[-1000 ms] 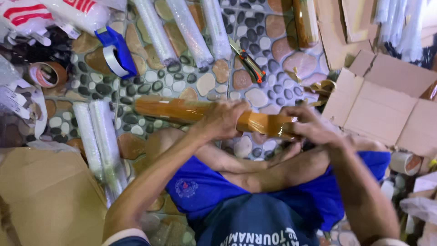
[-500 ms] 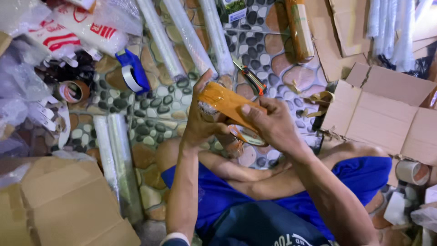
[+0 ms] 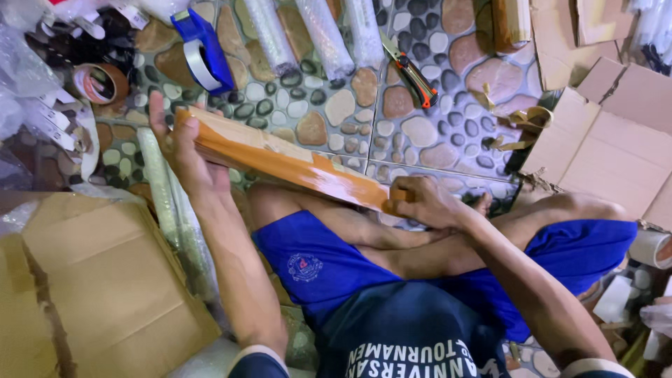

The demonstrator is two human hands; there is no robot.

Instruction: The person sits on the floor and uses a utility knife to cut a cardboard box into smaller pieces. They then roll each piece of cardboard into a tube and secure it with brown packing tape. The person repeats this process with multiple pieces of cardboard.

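- A long parcel (image 3: 280, 159), wrapped in glossy brown tape, is held in the air above the person's crossed legs, slanting from upper left down to lower right.
- The left hand (image 3: 183, 148) is placed at the parcel's upper end, with the palm pressed against it and the fingers spread rather than curled tight.
- The right hand (image 3: 422, 201) is closed into a fist around the parcel's lower end, just above the knee.
- The pebbled floor (image 3: 434, 133) is seen beneath and beyond the parcel; the parcel is not touching it.
- A blue tape dispenser (image 3: 201, 50) is lying on the floor near its far-left corner, just beyond the left hand.
- A roll of brown tape (image 3: 100, 82) is set to the left of the dispenser, beside a heap of plastic bags (image 3: 28, 70).
- Three bubble-wrapped rolls (image 3: 318, 31) are laid side by side at the floor's far edge.
- An orange-and-black cutter (image 3: 409, 70) is lying to the right of those rolls.
- Scraps of brown tape (image 3: 518, 126) are scattered near the right edge, next to an open carton (image 3: 616, 140).
- Two more wrapped rolls (image 3: 175, 210) are lying along the left side, close under the left forearm.
- A flat cardboard box (image 3: 91, 287) is seen at the near-left corner.
- Blue shorts (image 3: 329, 259) are worn on the crossed legs.
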